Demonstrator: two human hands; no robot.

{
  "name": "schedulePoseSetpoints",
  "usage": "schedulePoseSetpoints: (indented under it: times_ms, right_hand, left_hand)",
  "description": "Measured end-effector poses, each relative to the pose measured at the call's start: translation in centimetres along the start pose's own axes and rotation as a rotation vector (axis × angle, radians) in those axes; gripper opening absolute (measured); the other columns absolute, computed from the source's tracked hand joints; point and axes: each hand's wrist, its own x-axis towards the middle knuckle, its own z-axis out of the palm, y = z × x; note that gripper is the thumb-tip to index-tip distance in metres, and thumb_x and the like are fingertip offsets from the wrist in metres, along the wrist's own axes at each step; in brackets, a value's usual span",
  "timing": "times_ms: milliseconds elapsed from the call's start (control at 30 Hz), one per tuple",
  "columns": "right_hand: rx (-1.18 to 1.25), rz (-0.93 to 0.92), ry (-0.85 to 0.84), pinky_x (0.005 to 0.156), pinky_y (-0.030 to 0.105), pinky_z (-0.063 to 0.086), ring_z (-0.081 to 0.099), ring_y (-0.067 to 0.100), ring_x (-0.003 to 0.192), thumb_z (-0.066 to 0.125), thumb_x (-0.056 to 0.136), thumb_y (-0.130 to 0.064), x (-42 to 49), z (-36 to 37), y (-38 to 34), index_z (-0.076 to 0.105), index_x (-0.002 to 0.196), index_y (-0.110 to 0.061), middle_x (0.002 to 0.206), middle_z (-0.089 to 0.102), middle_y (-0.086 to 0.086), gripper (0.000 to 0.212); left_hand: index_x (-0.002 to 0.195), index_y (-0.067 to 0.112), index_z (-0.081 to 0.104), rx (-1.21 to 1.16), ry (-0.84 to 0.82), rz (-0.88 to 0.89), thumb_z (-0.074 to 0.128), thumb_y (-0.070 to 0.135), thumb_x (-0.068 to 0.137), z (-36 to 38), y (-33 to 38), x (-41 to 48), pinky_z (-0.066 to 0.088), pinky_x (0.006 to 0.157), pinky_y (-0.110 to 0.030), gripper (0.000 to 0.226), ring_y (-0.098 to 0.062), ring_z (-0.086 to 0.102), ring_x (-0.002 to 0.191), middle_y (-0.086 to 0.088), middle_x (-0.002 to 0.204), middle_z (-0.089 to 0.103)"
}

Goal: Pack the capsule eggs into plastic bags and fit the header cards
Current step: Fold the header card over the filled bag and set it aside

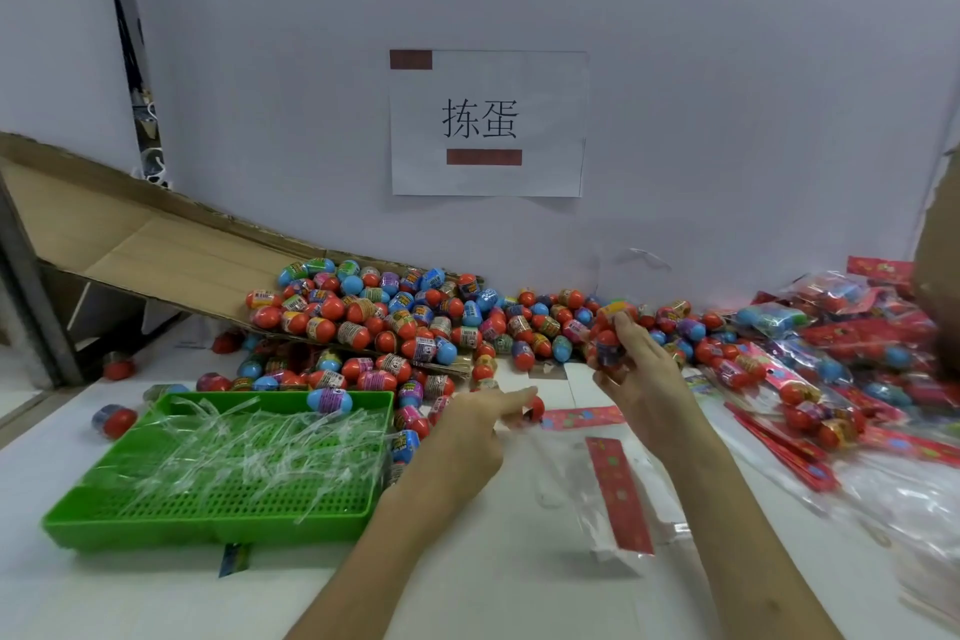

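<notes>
A heap of red and blue capsule eggs (395,317) spills from a tilted cardboard box across the white table. My right hand (641,369) is raised over the heap's right end and grips a few eggs (609,343) stacked in its fingers. My left hand (478,424) reaches forward low over the table, fingertips touching a red egg (535,408); whether they pinch it is unclear. A clear plastic bag (597,499) with a red header card (621,494) on it lies flat between my forearms. Another red header card (582,416) lies just beyond it.
A green slotted tray (218,515) of clear plastic strips sits at the left, one blue egg (328,400) on its far rim. Finished bagged packs (841,359) and loose header cards (779,442) pile up at the right. The cardboard box (156,244) slopes down from the left. A paper sign hangs on the wall.
</notes>
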Motion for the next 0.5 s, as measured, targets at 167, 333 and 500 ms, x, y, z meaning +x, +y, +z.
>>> schedulePoseSetpoints:
  times_ms: [167, 333, 500]
  right_hand:
    - [-0.097, -0.01, -0.008, 0.075, 0.031, 0.056, 0.076, 0.019, 0.082, 0.076, 0.072, -0.05, -0.4, 0.3, 0.0, 0.069, 0.118, -0.023, 0.11, 0.072, 0.007, 0.054]
    - [-0.302, 0.035, -0.17, 0.074, 0.032, 0.057, 0.07, 0.02, 0.076, 0.077, 0.074, -0.052, -0.9, 0.5, 0.2, 0.075, 0.111, -0.023, 0.094, 0.071, 0.006, 0.047]
    - [-0.37, 0.047, -0.223, 0.078, 0.037, 0.056, 0.07, 0.023, 0.077, 0.077, 0.078, -0.05, -1.1, 0.8, 0.5, 0.075, 0.112, -0.025, 0.094, 0.072, 0.007, 0.042]
  left_hand:
    - [0.14, 0.017, 0.064, -0.172, -0.075, -0.137, 0.041, -0.005, 0.098, -0.1, 0.4, 0.1, 0.048, 0.09, -0.008, 0.053, -0.005, 0.065, 0.108, 0.001, 0.123, 0.073]
    - [0.099, 0.008, 0.074, -0.063, -0.103, -0.132, 0.042, 0.043, 0.104, 0.0, 0.9, -0.3, 0.054, 0.074, -0.043, 0.048, -0.01, 0.06, 0.072, -0.006, 0.088, 0.071]
    - [0.101, 0.007, 0.08, -0.174, -0.164, -0.194, 0.023, 0.048, 0.101, -0.7, 1.3, -0.2, 0.046, 0.08, -0.017, 0.07, -0.005, 0.063, 0.084, 0.009, 0.108, 0.079]
